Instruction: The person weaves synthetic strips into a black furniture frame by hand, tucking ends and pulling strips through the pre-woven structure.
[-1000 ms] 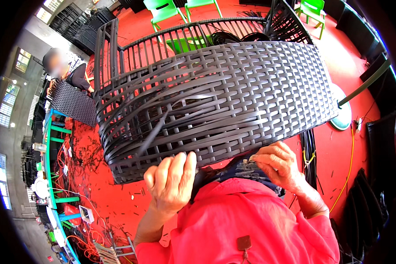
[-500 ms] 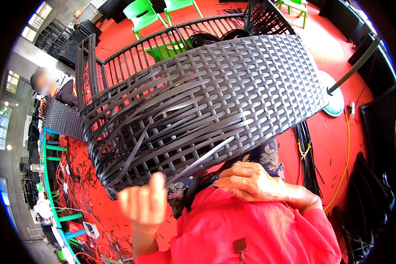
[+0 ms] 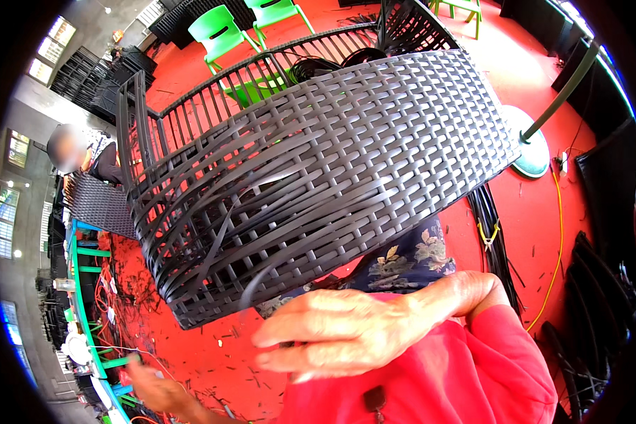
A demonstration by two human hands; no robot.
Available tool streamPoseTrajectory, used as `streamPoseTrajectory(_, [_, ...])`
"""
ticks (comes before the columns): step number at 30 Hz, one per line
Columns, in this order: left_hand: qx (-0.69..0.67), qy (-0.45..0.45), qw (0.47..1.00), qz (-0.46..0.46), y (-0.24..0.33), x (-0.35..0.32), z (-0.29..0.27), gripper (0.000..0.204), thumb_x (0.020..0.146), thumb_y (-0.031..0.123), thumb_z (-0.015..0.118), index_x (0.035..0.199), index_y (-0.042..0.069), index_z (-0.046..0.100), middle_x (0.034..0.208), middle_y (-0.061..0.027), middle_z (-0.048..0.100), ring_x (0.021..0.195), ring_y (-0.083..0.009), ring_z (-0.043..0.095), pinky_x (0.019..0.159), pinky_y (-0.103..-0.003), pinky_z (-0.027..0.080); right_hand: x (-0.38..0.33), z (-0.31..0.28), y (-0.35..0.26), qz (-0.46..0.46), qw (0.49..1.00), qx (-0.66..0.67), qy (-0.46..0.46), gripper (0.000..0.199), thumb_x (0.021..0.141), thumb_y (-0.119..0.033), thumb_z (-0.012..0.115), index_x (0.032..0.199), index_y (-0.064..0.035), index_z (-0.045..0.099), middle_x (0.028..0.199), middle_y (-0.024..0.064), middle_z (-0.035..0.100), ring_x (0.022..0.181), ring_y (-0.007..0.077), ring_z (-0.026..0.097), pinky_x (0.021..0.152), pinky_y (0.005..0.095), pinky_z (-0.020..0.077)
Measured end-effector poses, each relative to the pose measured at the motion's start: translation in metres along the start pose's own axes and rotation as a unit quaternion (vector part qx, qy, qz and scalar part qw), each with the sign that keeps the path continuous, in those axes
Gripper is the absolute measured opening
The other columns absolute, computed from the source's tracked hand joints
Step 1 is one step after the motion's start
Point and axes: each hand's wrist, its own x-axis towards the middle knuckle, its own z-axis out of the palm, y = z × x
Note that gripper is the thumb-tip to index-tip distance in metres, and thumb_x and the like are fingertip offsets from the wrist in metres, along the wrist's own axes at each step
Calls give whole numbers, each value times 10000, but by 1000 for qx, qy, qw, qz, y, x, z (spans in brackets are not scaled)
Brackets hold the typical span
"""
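Observation:
A large dark grey woven panel (image 3: 374,134) of flat plastic strips fills the middle. Its right part is tightly woven, while long strips (image 3: 261,212) lie loose over the left part. One loose strip end (image 3: 251,286) curls down at the near edge, close to my right fingertips. My right hand (image 3: 339,331) reaches across my red top with fingers stretched out, back upward; I see nothing held in it. Down at the lower left, my left hand (image 3: 159,389) is away from the panel and smeared by motion, so its grip is unclear.
A slatted dark frame (image 3: 198,106) stands behind the panel, with green chairs (image 3: 215,32) beyond. To the right are a round lamp-like base (image 3: 530,152) with a pole, hanging dark strips and yellow-handled pliers (image 3: 487,237). Another person (image 3: 102,155) sits at far left.
My left hand has swung left and down, off the panel's near edge. My right hand has moved left and its fingers have straightened. The loose strip end now curls downward.

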Motion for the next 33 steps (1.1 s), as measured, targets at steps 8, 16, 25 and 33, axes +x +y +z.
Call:
streamPoseTrajectory(8, [-151,-152,947,241,162,70,14,95,820,30,548,896,-18,577,591,-57,385,504,-201,424,484,-336,317,11,-23,-14,412,874,207,-152,889,814,-360,686,1417,38,168,1208,249,497,987,358,595,772,373,522])
streamPoseTrajectory(16, [-183,-161,903,353,208,69,35,161,793,92,587,940,27,593,583,9,372,502,-123,410,477,-290,296,-49,-85,-45,468,811,275,-219,658,922,-397,531,1373,31,317,1084,167,626,992,241,615,883,341,464])
streamPoseTrajectory(25, [-321,-119,794,502,284,55,29,114,792,152,564,832,45,563,566,33,359,486,-90,400,463,-264,267,-26,-128,-66,517,828,-199,-91,409,912,-237,578,1224,19,510,1030,166,626,945,252,626,787,344,496])
streamPoseTrajectory(33, [-507,-81,666,541,347,20,35,257,820,239,504,886,10,600,716,-74,583,678,-200,572,665,-334,451,2,-93,-16,531,841,104,-2,380,991,-274,421,1283,-37,476,891,45,608,839,112,584,764,241,473])
